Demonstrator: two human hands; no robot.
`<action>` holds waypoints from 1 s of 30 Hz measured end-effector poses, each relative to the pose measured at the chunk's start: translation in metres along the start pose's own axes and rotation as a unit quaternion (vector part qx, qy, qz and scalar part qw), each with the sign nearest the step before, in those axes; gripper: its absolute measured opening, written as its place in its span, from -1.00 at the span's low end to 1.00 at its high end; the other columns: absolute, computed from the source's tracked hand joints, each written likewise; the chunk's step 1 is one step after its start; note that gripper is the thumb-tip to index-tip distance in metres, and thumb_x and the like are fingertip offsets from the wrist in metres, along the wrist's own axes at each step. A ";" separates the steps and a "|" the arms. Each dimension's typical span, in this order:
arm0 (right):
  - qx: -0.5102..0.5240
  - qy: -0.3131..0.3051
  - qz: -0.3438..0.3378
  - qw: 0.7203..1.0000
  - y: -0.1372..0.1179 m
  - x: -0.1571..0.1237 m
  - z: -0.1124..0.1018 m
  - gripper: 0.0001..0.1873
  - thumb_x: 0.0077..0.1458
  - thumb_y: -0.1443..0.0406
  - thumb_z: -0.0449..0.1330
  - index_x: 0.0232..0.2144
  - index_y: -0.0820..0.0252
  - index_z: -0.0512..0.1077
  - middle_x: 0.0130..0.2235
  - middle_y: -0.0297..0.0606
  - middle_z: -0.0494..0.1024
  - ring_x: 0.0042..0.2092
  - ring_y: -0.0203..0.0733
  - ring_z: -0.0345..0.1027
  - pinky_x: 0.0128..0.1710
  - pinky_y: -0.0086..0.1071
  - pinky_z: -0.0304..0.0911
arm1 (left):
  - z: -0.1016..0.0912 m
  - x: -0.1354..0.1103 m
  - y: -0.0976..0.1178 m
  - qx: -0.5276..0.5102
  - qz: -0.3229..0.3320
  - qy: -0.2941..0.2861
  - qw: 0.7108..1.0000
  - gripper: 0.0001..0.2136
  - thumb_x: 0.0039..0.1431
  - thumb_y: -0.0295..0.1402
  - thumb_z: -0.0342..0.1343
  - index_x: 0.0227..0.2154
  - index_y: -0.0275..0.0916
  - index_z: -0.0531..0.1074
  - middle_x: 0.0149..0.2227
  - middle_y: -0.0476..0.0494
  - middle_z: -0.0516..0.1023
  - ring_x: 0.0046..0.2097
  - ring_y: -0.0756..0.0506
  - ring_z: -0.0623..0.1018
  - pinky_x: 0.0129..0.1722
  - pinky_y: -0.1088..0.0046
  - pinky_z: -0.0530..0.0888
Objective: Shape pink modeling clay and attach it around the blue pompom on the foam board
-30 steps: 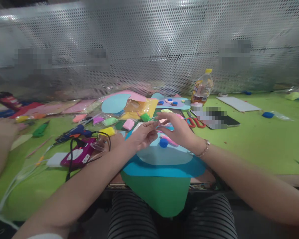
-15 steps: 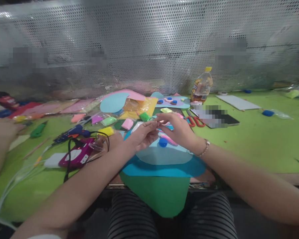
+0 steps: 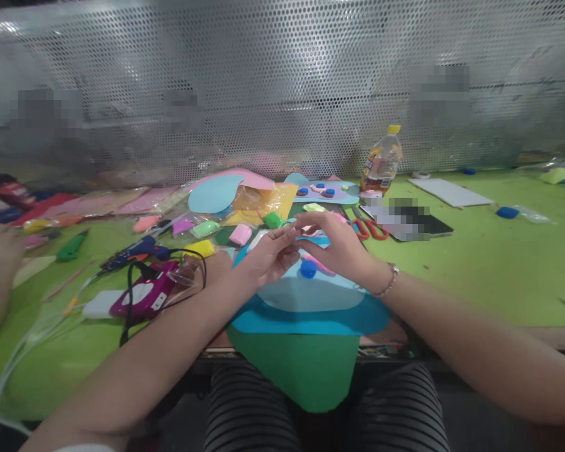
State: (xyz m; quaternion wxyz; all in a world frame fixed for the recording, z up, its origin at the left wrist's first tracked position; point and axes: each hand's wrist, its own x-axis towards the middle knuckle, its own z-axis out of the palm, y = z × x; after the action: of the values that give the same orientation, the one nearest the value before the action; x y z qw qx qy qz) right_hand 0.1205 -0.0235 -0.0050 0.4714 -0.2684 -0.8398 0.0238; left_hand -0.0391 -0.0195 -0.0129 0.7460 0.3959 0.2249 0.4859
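Observation:
My left hand [image 3: 277,254] and my right hand [image 3: 336,245] meet at the fingertips above layered paper cut-outs. The fingers of both are pinched together; anything between them is too small or too hidden to make out. Below them lies a light blue paper shape [image 3: 311,296], bearing a blue clay ball [image 3: 308,269] and a pink clay strip [image 3: 324,265] partly covered by my right hand. Under that is a darker blue paper [image 3: 311,321], then a green paper [image 3: 306,370] that hangs over the table edge toward my lap.
On the left are a glue gun [image 3: 132,252], a purple power strip [image 3: 144,294] with cables, and another person's hand [image 3: 0,270]. Several clay packs, such as a yellow one [image 3: 201,248], lie about. Red-handled scissors [image 3: 376,231], a bottle [image 3: 383,160] and a white board [image 3: 449,191] stand or lie rightward.
My hands stay nearly in place, with only slight finger movement. The other person's hand at the left edge has shifted a little to the left.

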 end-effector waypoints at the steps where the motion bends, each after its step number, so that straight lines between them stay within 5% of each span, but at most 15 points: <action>1: 0.013 -0.012 0.003 1.000 0.000 0.001 -0.001 -0.63 0.10 0.34 0.16 -0.02 0.13 0.25 -0.13 -0.20 0.50 -0.12 -0.17 0.41 -0.18 -0.22 0.43 | -0.001 0.000 0.000 0.005 -0.007 -0.001 1.000 -0.80 -0.20 -0.36 0.35 -0.51 -0.33 0.48 -0.57 0.08 0.32 -0.60 0.21 0.21 -0.64 0.71 0.21; 6: 0.065 -0.051 -0.015 0.996 0.003 0.001 -0.003 -0.60 0.10 0.41 0.12 0.01 0.12 0.23 -0.15 -0.22 0.50 -0.10 -0.20 0.40 -0.14 -0.24 0.42 | -0.008 -0.001 0.003 0.038 -0.033 -0.005 0.999 -0.81 -0.21 -0.38 0.36 -0.52 -0.33 0.48 -0.56 0.07 0.35 -0.57 0.18 0.29 -0.58 0.69 0.28; 17: 0.055 -0.009 -0.025 0.998 0.002 0.001 0.001 -0.61 0.07 0.45 0.13 -0.03 0.12 0.27 -0.26 -0.28 0.49 -0.19 -0.25 0.39 -0.25 -0.34 0.42 | -0.001 -0.003 0.004 0.066 -0.028 0.026 0.997 -0.75 -0.37 -0.41 0.41 -0.55 -0.34 0.49 -0.63 0.10 0.27 -0.59 0.18 0.24 -0.60 0.67 0.21; 25: -0.061 -0.033 -0.055 0.996 0.006 -0.001 -0.004 -0.65 0.08 0.42 0.12 -0.06 0.10 0.29 -0.19 -0.24 0.50 -0.12 -0.13 0.39 -0.15 -0.16 0.37 | -0.011 0.003 0.002 0.143 0.029 0.046 0.988 -0.78 -0.32 -0.35 0.39 -0.57 -0.33 0.52 -0.58 0.02 0.35 -0.55 0.16 0.25 -0.59 0.62 0.17; 30: -0.032 -0.010 -0.047 0.998 0.006 -0.001 -0.002 -0.62 0.05 0.45 0.12 -0.06 0.11 0.28 -0.25 -0.27 0.52 -0.19 -0.19 0.41 -0.23 -0.26 0.40 | -0.013 0.002 0.004 0.132 0.008 -0.001 0.991 -0.80 -0.21 -0.33 0.35 -0.58 -0.35 0.49 -0.67 0.13 0.07 -0.60 0.19 0.09 -0.60 0.64 0.11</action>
State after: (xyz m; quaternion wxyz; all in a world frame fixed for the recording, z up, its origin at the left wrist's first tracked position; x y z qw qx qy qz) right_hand 0.1250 -0.0194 -0.0063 0.4547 -0.2432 -0.8565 -0.0222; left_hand -0.0500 -0.0121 -0.0177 0.6839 0.4931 0.2828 0.4574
